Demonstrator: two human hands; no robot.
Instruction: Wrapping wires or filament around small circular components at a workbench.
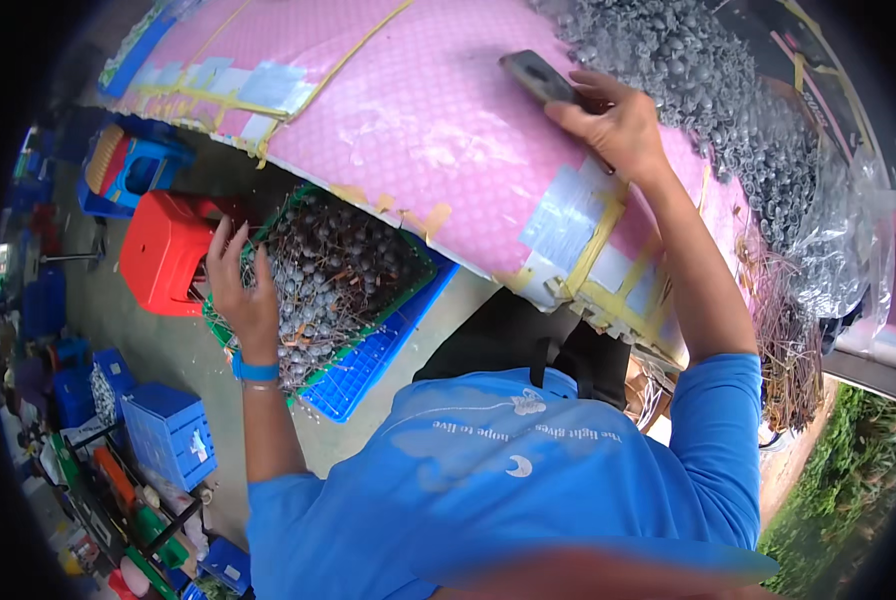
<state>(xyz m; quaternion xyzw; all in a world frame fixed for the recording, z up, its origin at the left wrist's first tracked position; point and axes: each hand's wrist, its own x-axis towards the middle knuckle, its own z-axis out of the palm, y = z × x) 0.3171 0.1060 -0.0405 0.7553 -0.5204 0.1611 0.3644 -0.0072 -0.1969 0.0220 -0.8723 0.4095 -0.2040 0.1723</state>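
My right hand (616, 128) is over the pink-covered table (418, 130), its thumb and fingers closed on the near end of a dark phone (536, 76). To the left, my left hand (244, 295) is raised with fingers spread and nothing in it. In the view it overlaps the edge of a green crate (340, 365) and a red plastic stool (163, 255). Small grey round pieces on thin stems (323, 265) fill that crate. Part of the crate is hidden under the table's edge.
A heap of grey pieces (688, 70) covers the table's far right, beside a clear plastic bag (838, 240). Thin stems (783, 340) hang at the right edge. A blue crate (353, 375) lies under the green one. Another blue crate (171, 435) stands at left.
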